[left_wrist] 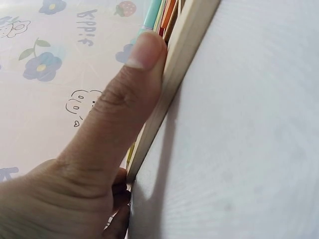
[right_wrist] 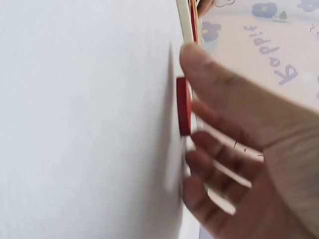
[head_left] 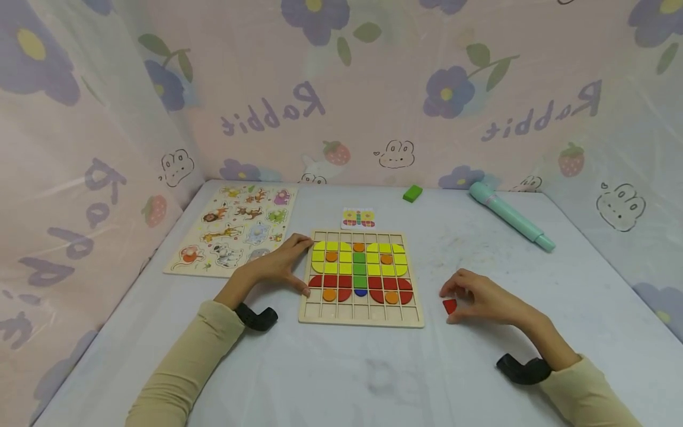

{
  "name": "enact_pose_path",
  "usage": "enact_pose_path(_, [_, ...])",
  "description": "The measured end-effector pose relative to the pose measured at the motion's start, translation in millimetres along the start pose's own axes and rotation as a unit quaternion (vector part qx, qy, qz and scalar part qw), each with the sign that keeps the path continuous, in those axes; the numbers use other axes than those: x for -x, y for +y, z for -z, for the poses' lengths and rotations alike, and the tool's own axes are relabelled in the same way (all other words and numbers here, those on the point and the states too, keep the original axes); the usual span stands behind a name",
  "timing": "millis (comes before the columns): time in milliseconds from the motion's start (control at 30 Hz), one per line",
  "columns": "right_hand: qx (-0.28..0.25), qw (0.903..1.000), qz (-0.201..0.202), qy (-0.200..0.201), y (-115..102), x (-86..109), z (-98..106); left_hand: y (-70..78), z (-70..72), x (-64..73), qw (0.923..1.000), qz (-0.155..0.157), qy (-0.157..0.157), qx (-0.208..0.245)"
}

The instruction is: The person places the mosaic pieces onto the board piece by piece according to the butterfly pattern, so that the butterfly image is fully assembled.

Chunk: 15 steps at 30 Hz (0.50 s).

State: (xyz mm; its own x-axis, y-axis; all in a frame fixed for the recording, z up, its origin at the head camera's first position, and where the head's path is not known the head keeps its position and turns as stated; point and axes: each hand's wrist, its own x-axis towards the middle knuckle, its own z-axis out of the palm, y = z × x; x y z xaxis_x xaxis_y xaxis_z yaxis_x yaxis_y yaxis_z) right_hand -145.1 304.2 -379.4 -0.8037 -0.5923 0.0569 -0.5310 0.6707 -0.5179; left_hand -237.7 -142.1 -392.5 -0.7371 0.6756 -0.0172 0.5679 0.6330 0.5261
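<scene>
A square wooden pattern board (head_left: 363, 317) with a grid lies in the middle of the table, filled with yellow, red, green, orange and blue pieces in a butterfly shape. My left hand (head_left: 277, 261) rests against the board's left edge, thumb near the lower part and fingers higher up. In the left wrist view the straight thumb (left_wrist: 144, 55) presses the wooden rim (left_wrist: 174, 74). Right of the board, my right hand (head_left: 480, 296) pinches a small red puzzle piece (head_left: 450, 306) between thumb and fingers, low over the table. The right wrist view shows this red piece (right_wrist: 183, 107) edge-on.
Behind the board lies a small butterfly pattern card (head_left: 358, 219). An animal puzzle board (head_left: 240, 225) lies at the back left. A green block (head_left: 412, 193) and a mint-green tube-shaped thing (head_left: 512, 217) lie toward the back right. A printed curtain (head_left: 363, 89) encloses the table.
</scene>
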Motion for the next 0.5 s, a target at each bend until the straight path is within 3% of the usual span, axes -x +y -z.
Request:
enact_pose_path(133, [-0.041, 0.9981, 0.033, -0.032, -0.2, 2.9, 2.8, -0.4, -0.7, -0.1, 1.0000, -0.003, 0.001, 0.000])
enact_pose_path(233, [-0.049, 0.9962, 0.063, -0.034, 1.1, 3.4, 3.5, -0.9, -1.2, 0.0, 1.0000, -0.002, 0.001, -0.001])
enact_pose_path(500, [-0.013, 0.9991, 0.040, 0.003, -1.8, -5.8, -3.0, 2.0, 0.4, 1.2, 1.0000, 0.003, 0.001, -0.002])
